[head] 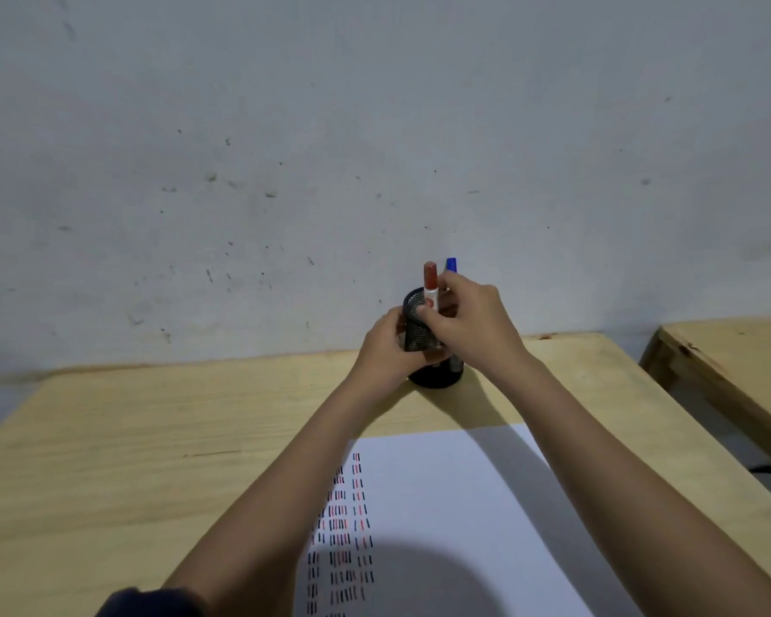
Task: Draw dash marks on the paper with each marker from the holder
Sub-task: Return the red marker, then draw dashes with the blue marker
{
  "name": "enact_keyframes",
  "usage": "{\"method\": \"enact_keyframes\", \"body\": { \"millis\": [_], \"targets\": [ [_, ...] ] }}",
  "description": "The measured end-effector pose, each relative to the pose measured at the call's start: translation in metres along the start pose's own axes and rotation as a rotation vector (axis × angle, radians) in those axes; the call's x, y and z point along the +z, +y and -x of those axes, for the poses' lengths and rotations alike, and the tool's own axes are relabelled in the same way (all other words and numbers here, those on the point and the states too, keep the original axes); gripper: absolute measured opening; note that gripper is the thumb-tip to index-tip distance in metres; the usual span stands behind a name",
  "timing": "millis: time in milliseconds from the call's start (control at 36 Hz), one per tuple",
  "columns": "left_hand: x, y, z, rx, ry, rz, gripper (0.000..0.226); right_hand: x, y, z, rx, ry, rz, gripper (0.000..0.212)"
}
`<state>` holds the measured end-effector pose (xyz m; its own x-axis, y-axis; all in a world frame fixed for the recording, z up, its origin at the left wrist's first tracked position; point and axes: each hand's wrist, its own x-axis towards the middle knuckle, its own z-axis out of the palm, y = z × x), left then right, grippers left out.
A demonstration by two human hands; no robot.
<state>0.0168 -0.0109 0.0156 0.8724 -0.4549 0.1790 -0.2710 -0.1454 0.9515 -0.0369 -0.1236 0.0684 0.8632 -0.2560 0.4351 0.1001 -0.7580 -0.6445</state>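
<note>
A black mesh holder [420, 334] stands at the far edge of the wooden table, close to the wall. My left hand [386, 347] grips its left side. My right hand [475, 325] reaches over the rim, with its fingers closed around the red-capped marker [430, 282], which stands upright in the holder. A blue-capped marker [451, 264] pokes up just behind my right hand. The white paper [455, 505] lies nearer to me, with columns of black and red dash marks [343, 527] along its left side.
The wooden table [152, 438] runs left and right of the paper. A second wooden table [731, 358] stands to the right across a gap. A grey marked wall [375, 149] rises directly behind the holder.
</note>
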Motion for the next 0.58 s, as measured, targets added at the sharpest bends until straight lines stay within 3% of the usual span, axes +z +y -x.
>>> {"method": "enact_keyframes", "body": {
  "millis": [222, 333, 417, 583],
  "targets": [
    [0.003, 0.001, -0.001, -0.009, 0.009, 0.044, 0.060, -0.001, -0.001, -0.003, 0.037, 0.014, -0.042, 0.010],
    [0.003, 0.001, 0.000, -0.010, 0.001, 0.082, 0.053, -0.005, -0.003, 0.000, 0.041, 0.050, -0.130, 0.018],
    [0.004, -0.003, -0.001, -0.009, 0.008, 0.122, 0.053, -0.012, -0.004, 0.000, 0.032, 0.148, -0.244, 0.024],
    [0.004, -0.006, -0.002, -0.002, 0.002, 0.136, 0.050, -0.034, 0.009, -0.017, 0.110, 0.376, -0.424, 0.010]
  ]
}}
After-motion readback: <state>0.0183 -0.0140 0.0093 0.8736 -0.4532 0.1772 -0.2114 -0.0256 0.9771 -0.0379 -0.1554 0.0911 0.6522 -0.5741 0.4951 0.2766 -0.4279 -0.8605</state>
